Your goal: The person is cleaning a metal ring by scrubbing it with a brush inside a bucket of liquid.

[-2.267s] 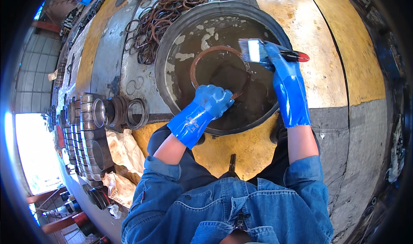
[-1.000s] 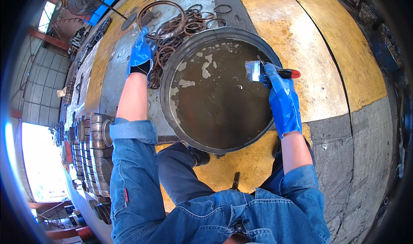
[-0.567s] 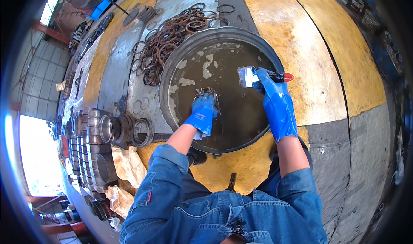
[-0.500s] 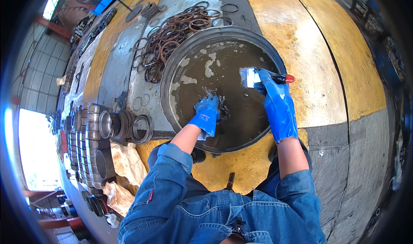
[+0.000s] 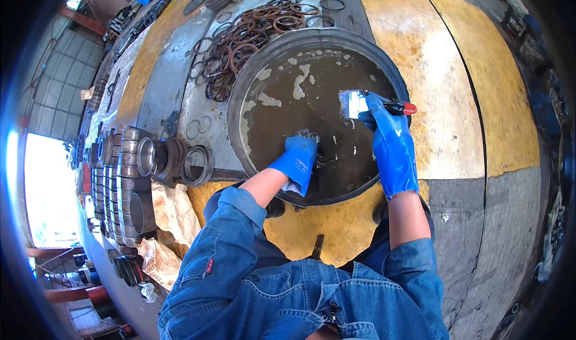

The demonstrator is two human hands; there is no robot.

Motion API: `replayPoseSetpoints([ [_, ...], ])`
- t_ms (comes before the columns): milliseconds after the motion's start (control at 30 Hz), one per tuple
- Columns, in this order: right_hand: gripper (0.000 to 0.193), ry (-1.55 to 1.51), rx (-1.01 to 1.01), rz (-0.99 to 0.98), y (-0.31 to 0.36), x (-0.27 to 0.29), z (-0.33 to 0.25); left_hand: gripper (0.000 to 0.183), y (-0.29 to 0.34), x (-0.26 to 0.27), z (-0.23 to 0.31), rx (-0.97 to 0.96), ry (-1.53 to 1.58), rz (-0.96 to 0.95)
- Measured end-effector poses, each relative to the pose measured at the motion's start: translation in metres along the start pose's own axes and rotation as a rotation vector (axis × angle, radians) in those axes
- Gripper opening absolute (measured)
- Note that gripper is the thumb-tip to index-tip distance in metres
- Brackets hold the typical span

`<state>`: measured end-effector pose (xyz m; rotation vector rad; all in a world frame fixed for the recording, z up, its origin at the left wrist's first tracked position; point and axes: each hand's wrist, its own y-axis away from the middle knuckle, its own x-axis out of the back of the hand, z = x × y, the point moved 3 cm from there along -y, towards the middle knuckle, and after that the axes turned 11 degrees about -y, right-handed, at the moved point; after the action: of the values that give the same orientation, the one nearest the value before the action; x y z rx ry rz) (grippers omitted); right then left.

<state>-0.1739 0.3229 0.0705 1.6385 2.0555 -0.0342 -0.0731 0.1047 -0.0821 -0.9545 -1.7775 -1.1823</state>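
Observation:
A wide round metal tub (image 5: pixel 243 82) of murky brown liquid (image 5: pixel 324 109) stands in front of me, with pale foam patches floating on it. My left hand (image 5: pixel 300 160), in a blue rubber glove, reaches into the liquid near the middle. Its fingers are under the surface, so whatever they touch is hidden. Over the tub's right side, my right hand (image 5: pixel 387 133), gloved the same way, is closed round a paintbrush (image 5: pixel 354 104). The brush's dark handle with a red tip points right, and its wide bristles point left above the liquid.
A heap of rusty metal rings (image 5: pixel 252 40) lies against the tub's far left side. Further left are stacked metal cylinders (image 5: pixel 129 178), coiled rings (image 5: pixel 198 165) and crumpled brown paper (image 5: pixel 174 211). Yellow and grey floor plates (image 5: pixel 420 58) extend to the right.
My left hand has dipped deeper, its fingers now under the liquid, and shifted slightly right. The right hand keeps the brush in nearly the same place. The view has shifted slightly.

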Motion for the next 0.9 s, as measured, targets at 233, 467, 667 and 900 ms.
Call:
replayPoseSetpoints([
  [233, 0.03, -0.046, 0.004, -0.002, 0.005, -0.005, -0.003, 0.037, -0.005, 0.038, -0.06, 0.099, 0.01, 0.159],
  [467, 0.029, -0.088, 0.009, 0.026, 0.019, 0.006, -0.001, 0.031, -0.019, 0.001, -0.094, -0.001, 0.105, -0.113],
  [667, 0.029, -0.107, 0.002, 0.021, 0.019, 0.002, 0.004, 0.025, -0.029, -0.044, -0.104, -0.181, -0.096, -0.229],
  [900, 0.028, -0.142, 0.0, 0.0, 0.024, -0.01, 0.006, 0.026, -0.033, -0.019, -0.1, 0.101, -0.086, -0.248],
])
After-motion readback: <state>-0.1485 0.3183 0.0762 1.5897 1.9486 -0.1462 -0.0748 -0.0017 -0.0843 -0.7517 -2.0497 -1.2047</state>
